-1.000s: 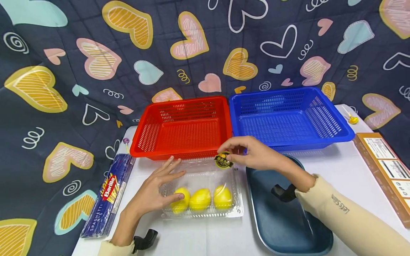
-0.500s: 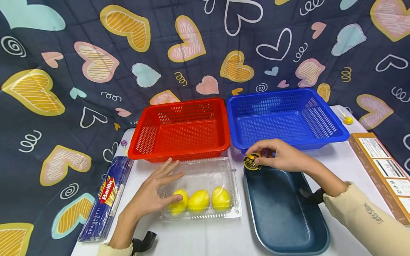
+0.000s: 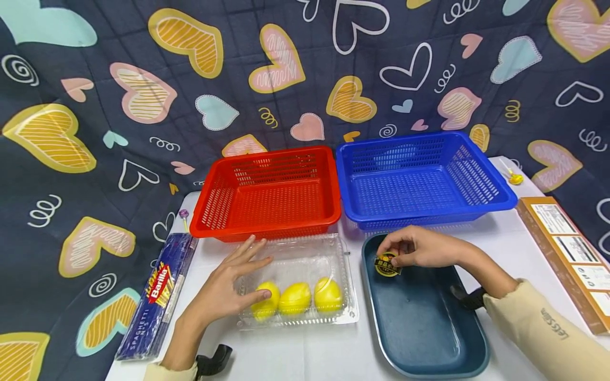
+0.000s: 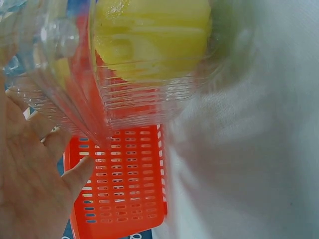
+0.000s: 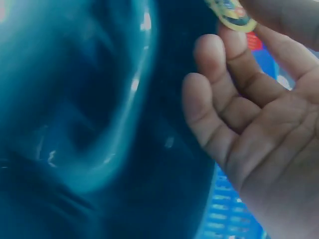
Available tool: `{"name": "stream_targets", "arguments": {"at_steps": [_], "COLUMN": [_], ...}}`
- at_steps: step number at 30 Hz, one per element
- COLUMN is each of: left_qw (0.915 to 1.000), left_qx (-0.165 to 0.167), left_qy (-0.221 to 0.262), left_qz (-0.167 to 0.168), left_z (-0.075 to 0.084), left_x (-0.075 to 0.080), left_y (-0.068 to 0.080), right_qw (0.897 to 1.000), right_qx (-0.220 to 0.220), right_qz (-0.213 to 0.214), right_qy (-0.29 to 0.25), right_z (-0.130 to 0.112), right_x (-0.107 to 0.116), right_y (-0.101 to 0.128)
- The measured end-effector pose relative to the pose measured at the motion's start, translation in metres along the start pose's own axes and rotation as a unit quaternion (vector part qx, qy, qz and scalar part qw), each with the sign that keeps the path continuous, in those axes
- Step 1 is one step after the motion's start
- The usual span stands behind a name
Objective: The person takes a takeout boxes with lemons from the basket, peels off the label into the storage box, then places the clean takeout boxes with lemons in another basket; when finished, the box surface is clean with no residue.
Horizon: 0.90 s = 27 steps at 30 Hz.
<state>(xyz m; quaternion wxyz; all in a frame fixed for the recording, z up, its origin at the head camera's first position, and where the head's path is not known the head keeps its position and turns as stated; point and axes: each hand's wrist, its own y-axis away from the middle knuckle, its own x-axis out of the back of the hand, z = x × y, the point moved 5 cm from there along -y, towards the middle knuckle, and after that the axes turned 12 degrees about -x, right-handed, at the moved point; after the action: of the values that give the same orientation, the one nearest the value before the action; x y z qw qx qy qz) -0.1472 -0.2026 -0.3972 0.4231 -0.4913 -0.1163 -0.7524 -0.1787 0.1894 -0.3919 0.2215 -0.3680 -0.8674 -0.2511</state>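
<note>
- Pinching a round black-and-yellow sticker [image 3: 387, 264] between thumb and fingertips, the right hand [image 3: 424, 247] holds it low over the far end of the dark blue tray [image 3: 429, 338]; whether the sticker touches the tray floor cannot be told.
- Printing on the sticker is too small to read, and in the right wrist view only its edge [image 5: 232, 15] shows at the top, cut off by the frame, with the tray a blur.
- Resting with fingers spread and straight, the left hand [image 3: 224, 288] lies on the left side of the clear plastic clamshell [image 3: 305, 254] and grips nothing.
- Three lemons [image 3: 295, 297] sit in a row inside the clamshell; the hand partly hides the leftmost one.
- Seen from the left wrist, one lemon [image 4: 149, 35] is smeared behind the ribbed plastic.
- Behind stand a red basket [image 3: 267, 222] and a blue basket [image 3: 495, 198], side by side.
- A spaghetti packet [image 3: 157, 296] lies at the left table edge, and a brown box [image 3: 567, 254] at the right is cut off by the frame.
</note>
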Motion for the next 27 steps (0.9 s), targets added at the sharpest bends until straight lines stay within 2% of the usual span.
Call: {"name": "stream_targets", "arguments": {"at_steps": [9, 18, 27], "left_qw": [1.0, 1.0, 1.0], "left_qx": [0.007, 0.0, 0.008], "left_qy": [0.004, 0.001, 0.003], "left_qz": [-0.002, -0.002, -0.001], "left_z": [0.0, 0.0, 0.001], "left_x": [0.0, -0.001, -0.001], "left_y": [-0.002, -0.003, -0.001], "right_qw": [0.999, 0.999, 0.998], "right_qx": [-0.034, -0.04, -0.048], "right_qz": [-0.031, -0.027, -0.014], "right_qy": [0.009, 0.012, 0.033], "right_z": [0.017, 0.018, 0.018], "right_x": [-0.009, -0.009, -0.009], "right_y": [-0.003, -0.002, -0.004]}}
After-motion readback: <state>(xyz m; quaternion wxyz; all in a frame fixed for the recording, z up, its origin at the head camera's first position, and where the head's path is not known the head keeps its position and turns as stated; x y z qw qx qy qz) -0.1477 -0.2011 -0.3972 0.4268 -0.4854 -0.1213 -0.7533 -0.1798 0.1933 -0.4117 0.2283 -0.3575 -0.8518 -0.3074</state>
